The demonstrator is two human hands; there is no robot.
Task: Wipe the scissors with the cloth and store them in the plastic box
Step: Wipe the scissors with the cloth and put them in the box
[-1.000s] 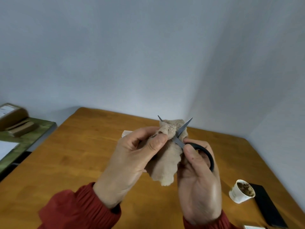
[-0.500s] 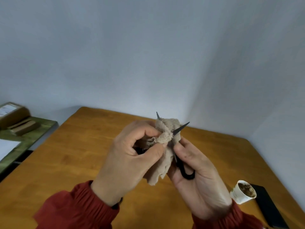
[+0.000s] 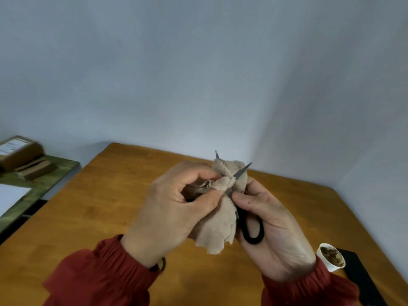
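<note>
the left hand (image 3: pixel 167 213) pinched a bunched fold of the cloth (image 3: pixel 217 230) between thumb and curled fingers, pressing it around the blades of the scissors (image 3: pixel 252 241). the right hand (image 3: pixel 273 230) gripped the scissors by the black loop handle, thumb laid along the shank just below the blades and the loop resting in the palm. the scissors were held up over the table (image 3: pixel 110 206), points away from the person. two grey blade tips stood apart and poked out above the cloth, one to the left and one to the right. the rest of the cloth hung down between the two hands. both wrists wore red sleeves (image 3: pixel 106 277). near the right wrist a paper cup (image 3: pixel 331 258) with brown dregs stood beside a flat black object (image 3: pixel 362 274). off to the left, a green shelf (image 3: pixel 44 173) carried a cardboard box (image 3: pixel 19 153) and a white sheet (image 3: pixel 11 197).
</note>
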